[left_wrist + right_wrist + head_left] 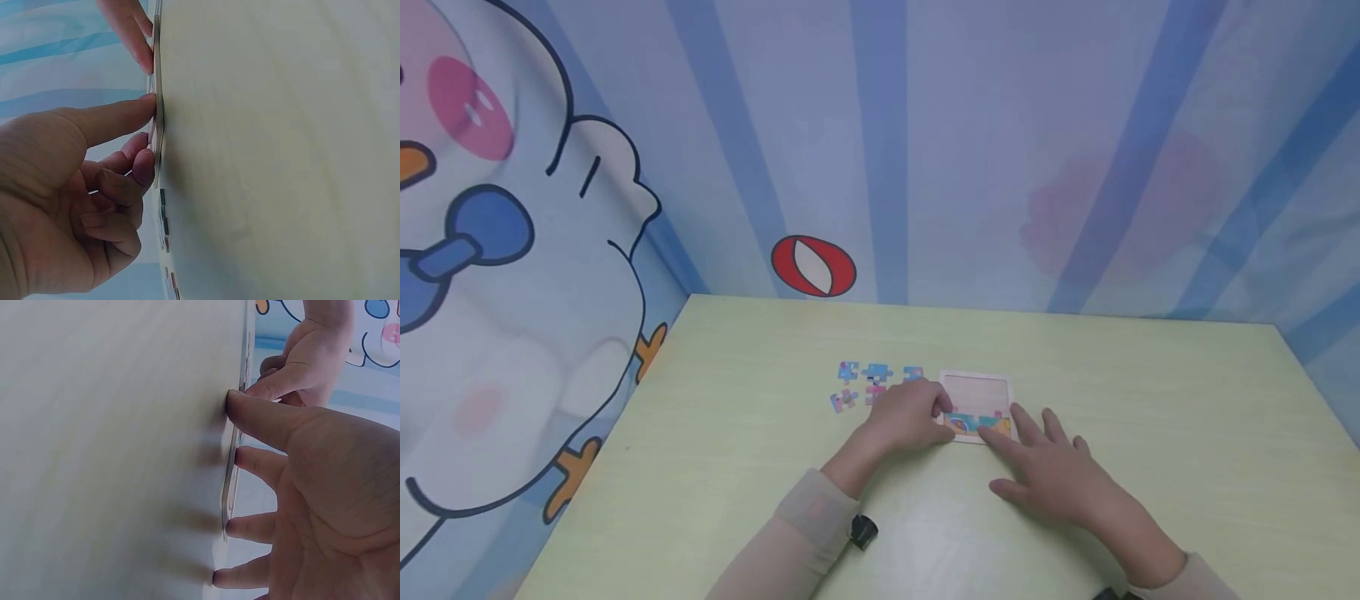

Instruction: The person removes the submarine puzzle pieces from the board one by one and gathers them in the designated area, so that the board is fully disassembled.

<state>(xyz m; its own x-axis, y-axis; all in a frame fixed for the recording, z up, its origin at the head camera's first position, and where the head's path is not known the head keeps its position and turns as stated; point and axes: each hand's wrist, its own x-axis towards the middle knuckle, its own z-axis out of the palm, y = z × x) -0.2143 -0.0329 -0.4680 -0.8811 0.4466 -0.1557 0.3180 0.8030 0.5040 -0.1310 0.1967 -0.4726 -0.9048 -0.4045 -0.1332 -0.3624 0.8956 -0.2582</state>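
Note:
A small puzzle frame (976, 374) with a pale rim lies flat on the table. Colourful puzzle pieces (970, 423) fill its near part, while bare backing shows in the far part. My left hand (906, 417) grips the frame's left side, thumb at the near left corner and the other fingers curled; the left wrist view shows the thumb (125, 119) against the frame's edge. With fingers spread, my right hand (1056, 475) reaches over the near right side. Its index fingertip touches the fitted pieces, and the thumb (259, 415) stands apart near the table.
Left of the frame lie several loose puzzle pieces (844, 400), some partly behind my left hand. The pale table (737, 467) meets a blue striped backdrop (955, 167) at its far edge. A cartoon figure is printed on the left of the backdrop.

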